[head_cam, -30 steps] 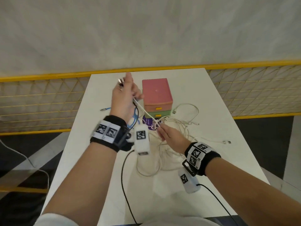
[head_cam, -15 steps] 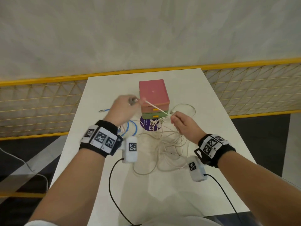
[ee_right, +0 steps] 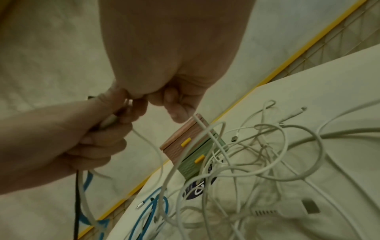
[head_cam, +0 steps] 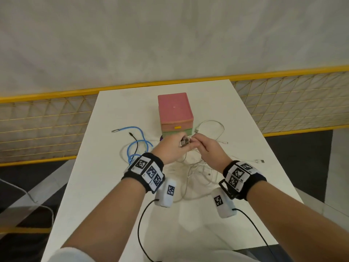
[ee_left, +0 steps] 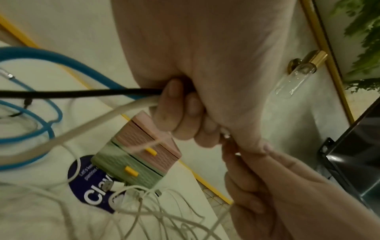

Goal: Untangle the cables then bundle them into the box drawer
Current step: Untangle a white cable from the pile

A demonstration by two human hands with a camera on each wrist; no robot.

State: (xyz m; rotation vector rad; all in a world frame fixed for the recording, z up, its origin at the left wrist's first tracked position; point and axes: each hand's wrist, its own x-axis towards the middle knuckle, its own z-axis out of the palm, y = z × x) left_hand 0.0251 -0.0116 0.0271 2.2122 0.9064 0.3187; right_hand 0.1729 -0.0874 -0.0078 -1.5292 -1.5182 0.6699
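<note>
The pink and green drawer box (head_cam: 175,114) stands mid-table, both drawers closed. My left hand (head_cam: 181,145) and right hand (head_cam: 197,141) meet just in front of it, above the table. In the left wrist view the left fingers (ee_left: 176,113) curl round a black cable (ee_left: 72,93) and a thick white cable (ee_left: 86,121). My right hand (ee_right: 137,105) pinches a thin white cable end right beside the left thumb. A tangle of white cables (head_cam: 198,171) lies below the hands. The blue cable (head_cam: 136,146) lies to the left.
A white cable loop (head_cam: 213,127) lies right of the box, and a white USB plug (head_cam: 260,161) near the right edge. A purple round sticker (ee_left: 92,186) sits under the box front. A yellow mesh fence (head_cam: 47,129) runs behind the white table (head_cam: 117,186).
My left hand has come down from up high at the left and moved right to meet the right hand. The white cable stretched between them is no longer taut.
</note>
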